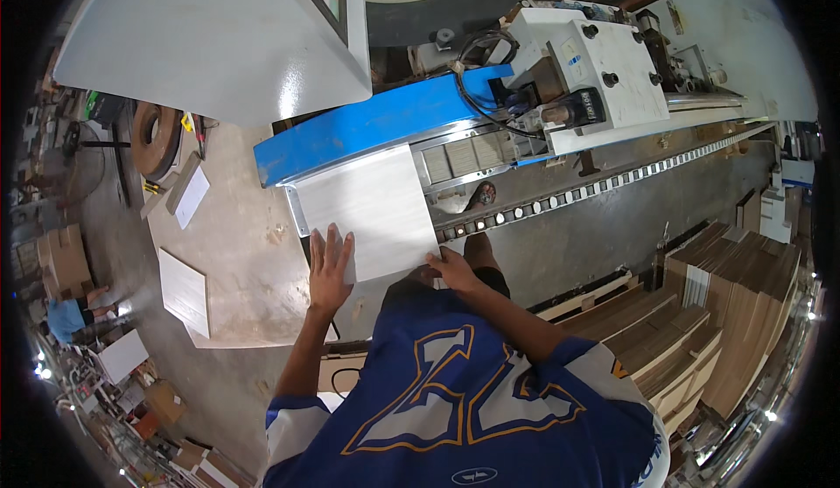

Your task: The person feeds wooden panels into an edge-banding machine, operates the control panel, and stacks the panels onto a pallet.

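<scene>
A pale, whitish flat board [376, 212] lies in front of me, its far edge against the blue guard [376, 125] of a long machine. My left hand [330, 269] rests with fingers stretched out on the board's left side, near a metal guide plate [297, 211]. At the near right corner my right hand [453, 269] is closed on the board's edge, the thumb side toward the machine. The fingers under the board are hidden.
A roller rail [560, 199] runs off to the right along the machine. Stacks of brown boards [735, 313] stand at right. On the left table [232, 269] lie a loose white panel [185, 292] and a brown tape roll [156, 140]. A grey cabinet [219, 42] rises behind.
</scene>
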The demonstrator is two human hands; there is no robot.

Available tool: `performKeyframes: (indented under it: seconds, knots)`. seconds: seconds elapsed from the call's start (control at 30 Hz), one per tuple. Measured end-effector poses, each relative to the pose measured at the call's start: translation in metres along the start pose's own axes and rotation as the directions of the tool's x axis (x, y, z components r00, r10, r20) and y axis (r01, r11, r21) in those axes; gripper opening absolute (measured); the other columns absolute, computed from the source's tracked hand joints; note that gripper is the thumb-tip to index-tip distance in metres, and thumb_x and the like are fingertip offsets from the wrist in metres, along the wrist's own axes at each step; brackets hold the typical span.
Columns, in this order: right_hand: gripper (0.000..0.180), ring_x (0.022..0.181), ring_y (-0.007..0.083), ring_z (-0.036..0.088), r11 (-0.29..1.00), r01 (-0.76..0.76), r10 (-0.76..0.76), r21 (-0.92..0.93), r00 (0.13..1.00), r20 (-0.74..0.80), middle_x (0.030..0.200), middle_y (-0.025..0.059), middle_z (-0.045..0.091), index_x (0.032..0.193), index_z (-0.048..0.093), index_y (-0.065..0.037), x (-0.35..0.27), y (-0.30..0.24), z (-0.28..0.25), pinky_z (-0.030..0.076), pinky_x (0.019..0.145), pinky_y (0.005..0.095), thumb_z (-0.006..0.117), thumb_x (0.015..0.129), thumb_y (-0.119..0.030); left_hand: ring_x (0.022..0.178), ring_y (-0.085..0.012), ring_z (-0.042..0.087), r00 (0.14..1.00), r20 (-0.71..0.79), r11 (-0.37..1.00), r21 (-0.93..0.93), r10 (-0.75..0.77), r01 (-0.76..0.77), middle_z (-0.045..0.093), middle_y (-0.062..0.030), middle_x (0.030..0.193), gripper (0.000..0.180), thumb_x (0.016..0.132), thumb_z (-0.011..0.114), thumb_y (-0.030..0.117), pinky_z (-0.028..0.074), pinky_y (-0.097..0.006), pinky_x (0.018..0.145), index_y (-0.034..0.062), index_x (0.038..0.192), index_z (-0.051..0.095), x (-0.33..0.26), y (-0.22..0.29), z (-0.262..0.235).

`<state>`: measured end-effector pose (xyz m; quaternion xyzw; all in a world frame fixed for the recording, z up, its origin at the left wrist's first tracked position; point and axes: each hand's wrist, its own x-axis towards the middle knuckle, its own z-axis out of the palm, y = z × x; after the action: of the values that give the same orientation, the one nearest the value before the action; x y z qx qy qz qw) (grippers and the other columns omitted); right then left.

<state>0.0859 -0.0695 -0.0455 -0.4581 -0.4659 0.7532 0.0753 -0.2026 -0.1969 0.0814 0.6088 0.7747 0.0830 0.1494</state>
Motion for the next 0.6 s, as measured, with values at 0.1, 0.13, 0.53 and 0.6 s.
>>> performKeyframes:
  seconds: [0.1,0.13,0.53,0.6]
  knots:
    - [0.050,0.090,0.0201,0.072,0.992,-0.112,0.108,0.059,0.992,0.058,0.101,0.0134,0.075,0.121,0.064,0.004,-0.005,-0.017,-0.003,0.057,0.081,0.0336,0.068,0.103,-0.043,0.153,-0.0576,0.018,0.999,0.035,0.998,-0.049,-0.038,0.040,0.020,-0.0180,0.172,0.103,0.068,0.083,0.002,0.025,-0.064,0.125,0.0210,0.160,0.042,-0.002,-0.002,0.003]
    - [0.048,0.090,0.0195,0.072,0.985,-0.145,0.139,0.098,0.988,0.068,0.101,0.0123,0.074,0.124,0.063,0.004,-0.009,-0.027,-0.004,0.057,0.082,0.0334,0.068,0.103,-0.039,0.153,-0.0573,0.018,0.999,0.031,0.999,-0.040,-0.030,0.032,0.020,-0.0172,0.173,0.103,0.068,0.084,0.002,0.024,-0.064,0.125,0.0228,0.160,0.043,-0.003,-0.001,0.006]
    - [0.042,0.102,0.0215,0.071,0.948,-0.191,0.199,0.257,0.980,-0.008,0.115,0.0113,0.070,0.131,0.059,0.000,-0.034,-0.074,-0.040,0.059,0.093,0.0362,0.066,0.105,-0.033,0.153,-0.0583,0.019,1.000,0.007,0.999,-0.028,0.029,-0.029,0.022,-0.0151,0.173,0.092,0.075,0.079,0.007,0.024,-0.064,0.125,0.0249,0.158,0.045,0.024,0.038,0.017]
    - [0.041,0.104,0.0209,0.071,0.941,-0.191,0.204,0.281,0.979,-0.018,0.115,0.0107,0.070,0.130,0.059,0.000,-0.035,-0.077,-0.045,0.059,0.094,0.0358,0.065,0.106,-0.032,0.153,-0.0586,0.018,1.000,0.023,0.998,-0.060,0.013,-0.012,0.022,-0.0149,0.173,0.091,0.075,0.078,0.005,0.025,-0.065,0.124,0.0251,0.158,0.046,0.027,0.044,0.017]
